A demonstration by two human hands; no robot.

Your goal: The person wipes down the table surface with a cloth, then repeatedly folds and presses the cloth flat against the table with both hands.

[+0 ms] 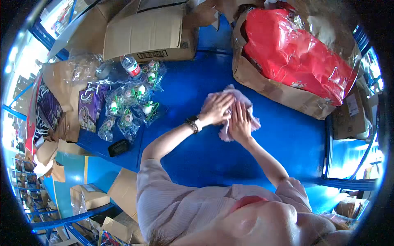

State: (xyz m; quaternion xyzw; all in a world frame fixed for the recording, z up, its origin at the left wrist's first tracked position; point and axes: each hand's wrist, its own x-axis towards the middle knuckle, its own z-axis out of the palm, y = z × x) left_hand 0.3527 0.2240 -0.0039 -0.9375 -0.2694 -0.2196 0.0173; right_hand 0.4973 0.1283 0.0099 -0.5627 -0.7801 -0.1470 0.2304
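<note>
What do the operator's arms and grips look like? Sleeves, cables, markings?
Left grip: ungloved, dark band at the wrist. Right grip: ungloved, no wristband visible. Left sleeve and right sleeve are short, loose and pale pinkish-grey. No cables or markings visible.

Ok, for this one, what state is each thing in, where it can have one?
Pink cloth: rumpled, partly covered by both hands
Left hand: open, flat on the cloth
Right hand: open, flat on the cloth
Carton at right: open
Red plastic package: wrinkled, inside that carton
Small trinkets: bagged
Bottle: labelled; upright or lying, cannot tell
Black object: too dark to tell
</note>
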